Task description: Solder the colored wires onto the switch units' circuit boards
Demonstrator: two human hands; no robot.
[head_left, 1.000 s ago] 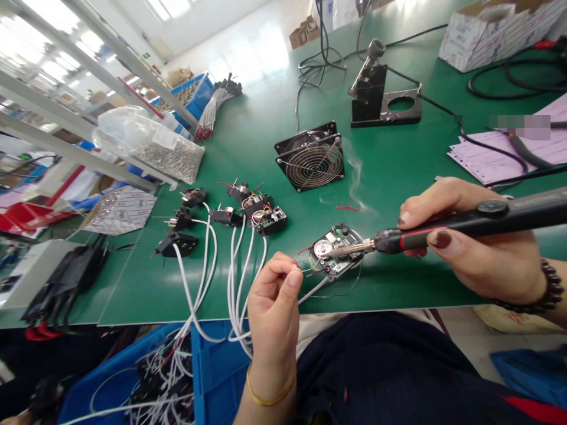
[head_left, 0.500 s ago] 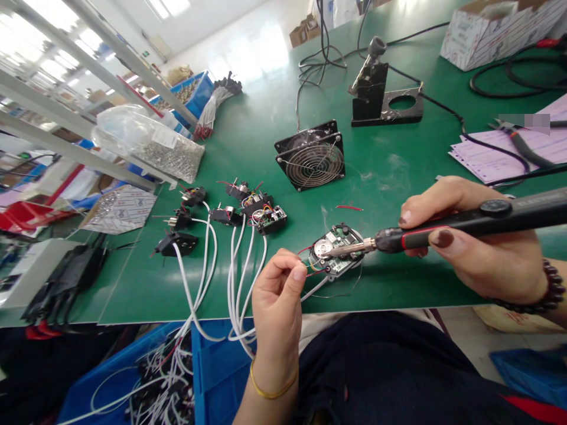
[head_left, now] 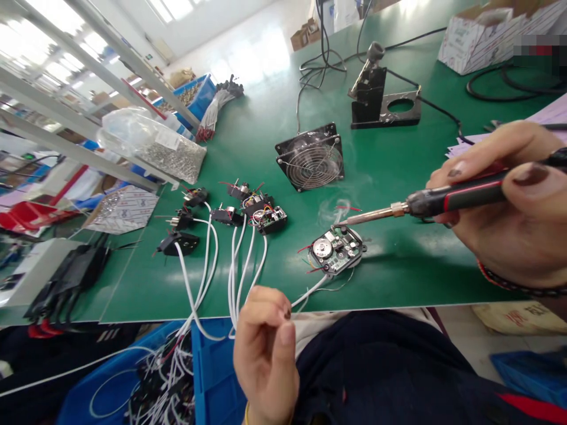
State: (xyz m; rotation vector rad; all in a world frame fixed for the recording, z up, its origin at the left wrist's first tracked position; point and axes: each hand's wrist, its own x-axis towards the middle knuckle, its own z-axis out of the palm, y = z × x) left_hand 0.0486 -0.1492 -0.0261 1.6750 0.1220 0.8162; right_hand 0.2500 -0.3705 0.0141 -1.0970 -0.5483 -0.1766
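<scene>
Both hands have drawn back from the round circuit board (head_left: pixel 335 250): the soldering iron (head_left: pixel 460 200) has lifted off it, and the left hand (head_left: pixel 266 354) has dropped to the edge of the green surface (head_left: pixel 398 277).

At far left stands a white metal shelf rack (head_left: pixel 75 77), with a bag of small metal parts (head_left: pixel 155 150) on the surface beyond it. Below the edge sits a blue crate (head_left: pixel 217 378) of white wires. The left fingers (head_left: pixel 270 313) are pinched together, and whatever they hold is too small to tell; they are well apart from the board. A fume extractor fan (head_left: pixel 310 158) sits beyond the board, and smoke curls near the iron's tip, which hovers just above the board. The right hand (head_left: pixel 509 206) has its fingers (head_left: pixel 531 177) clenched around the iron. Farther back stands a black iron stand (head_left: pixel 376 97).
</scene>
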